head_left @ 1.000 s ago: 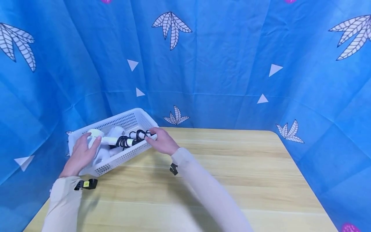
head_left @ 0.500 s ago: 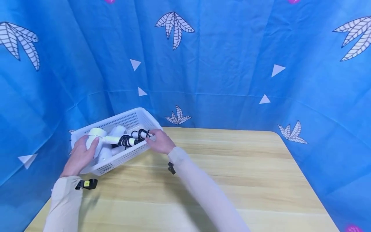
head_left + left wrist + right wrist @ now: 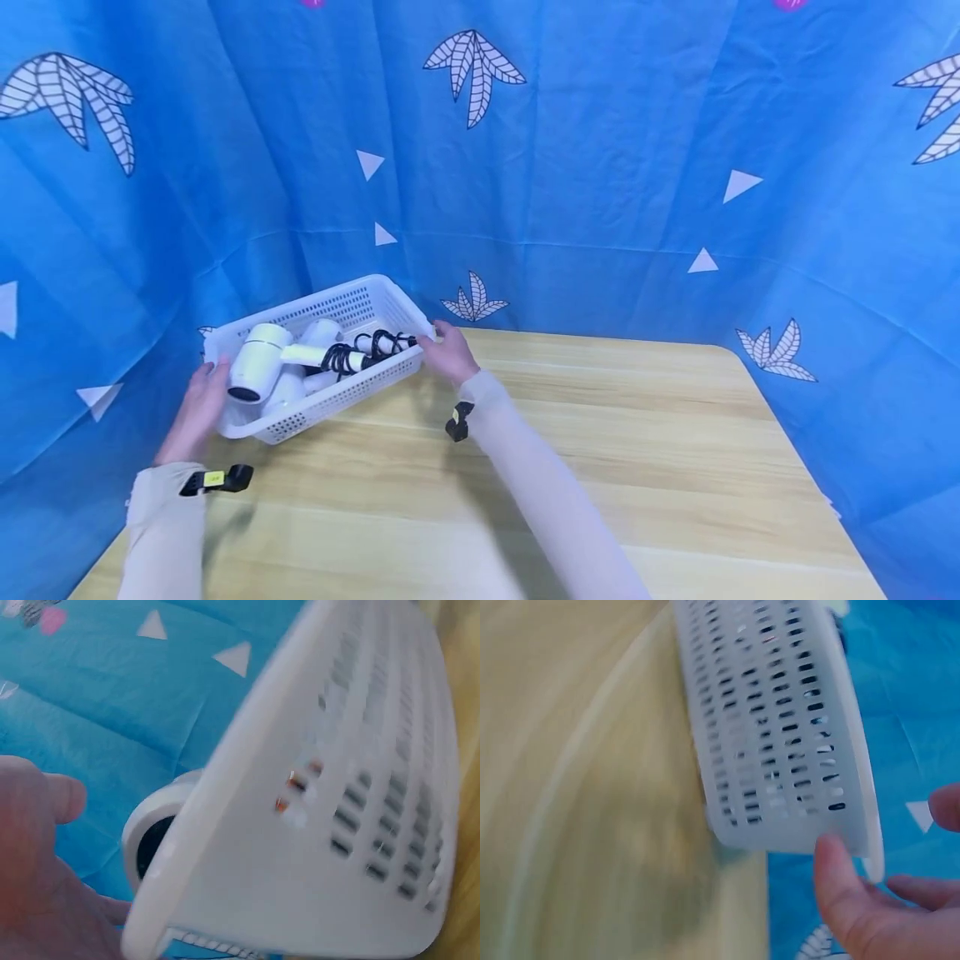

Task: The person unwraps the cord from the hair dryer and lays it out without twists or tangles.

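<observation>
A white perforated basket stands at the table's back left, holding a white hair dryer on top of other white items, with black cords coiled at the handles. My left hand is beside the basket's left end, holding nothing; the left wrist view shows its fingers loosely spread near the rim. At the right front corner is my right hand. In the right wrist view, the thumb of that hand touches the basket wall, its other fingers spread beyond the rim.
The wooden table extends to the right and front of the basket. A blue curtain with leaf and triangle prints surrounds the back and sides, close to the basket's left and rear.
My left hand has let go of the hair dryer and moved outside the basket's left end. My right hand has shifted right to the corner. The head view has turned left.
</observation>
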Motion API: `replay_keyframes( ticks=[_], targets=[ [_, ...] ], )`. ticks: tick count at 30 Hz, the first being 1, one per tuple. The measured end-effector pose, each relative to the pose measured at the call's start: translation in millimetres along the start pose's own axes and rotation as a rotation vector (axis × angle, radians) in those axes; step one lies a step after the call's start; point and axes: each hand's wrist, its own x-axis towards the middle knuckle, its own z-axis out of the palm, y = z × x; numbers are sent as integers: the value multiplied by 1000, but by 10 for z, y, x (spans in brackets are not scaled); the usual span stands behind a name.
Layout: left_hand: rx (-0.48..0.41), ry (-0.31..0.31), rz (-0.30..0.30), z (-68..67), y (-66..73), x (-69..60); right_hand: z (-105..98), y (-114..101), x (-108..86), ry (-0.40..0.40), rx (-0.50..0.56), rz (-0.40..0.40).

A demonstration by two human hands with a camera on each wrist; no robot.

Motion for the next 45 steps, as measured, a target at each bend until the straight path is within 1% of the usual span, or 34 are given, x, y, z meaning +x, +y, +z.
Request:
replay_keyframes(
  ticks=[1, 2, 4, 8, 10, 12, 15, 18, 23, 28, 30, 33, 36, 41, 45],
  targets=[
    [-41, -25, -6, 6, -16, -8, 1, 22, 10, -13, 73, 31],
    [-67, -36, -6, 18, -24, -15, -1, 36, 17, -20, 157, 62],
    [-101, -42, 6, 46, -26, -26, -7, 57, 32, -26, 293, 94],
    [-176, -35, 28, 97, -4, -35, -25, 97, 44, 6, 442, 142],
    [-206, -37, 26, 115, 8, -38, -33, 125, 45, 9, 489, 159],
    [-218, -43, 14, 129, 18, -43, -40, 146, 34, 15, 524, 175],
    [-214, -55, 7, 142, 30, -60, -55, 161, 0, 29, 527, 180],
    [-227, -81, 14, 182, 62, -50, -126, 175, -57, 48, 504, 184],
    [-238, -119, 30, 247, 115, -20, -262, 236, -145, 60, 518, 210],
    [-244, -143, 45, 351, 192, 68, -412, 317, -227, 76, 531, 217],
    [-230, -153, 55, 403, 227, 109, -476, 349, -267, 89, 532, 224],
    [-183, -166, 71, 454, 271, 168, -547, 387, -312, 103, 543, 234],
    [-158, -175, 82, 501, 321, 226, -607, 418, -344, 110, 548, 240],
    [-166, -199, 105, 574, 387, 300, -696, 448, -405, 109, 560, 237],
    [-183, -226, 106, 641, 416, 369, -759, 478, -469, 107, 547, 217]
  ],
)
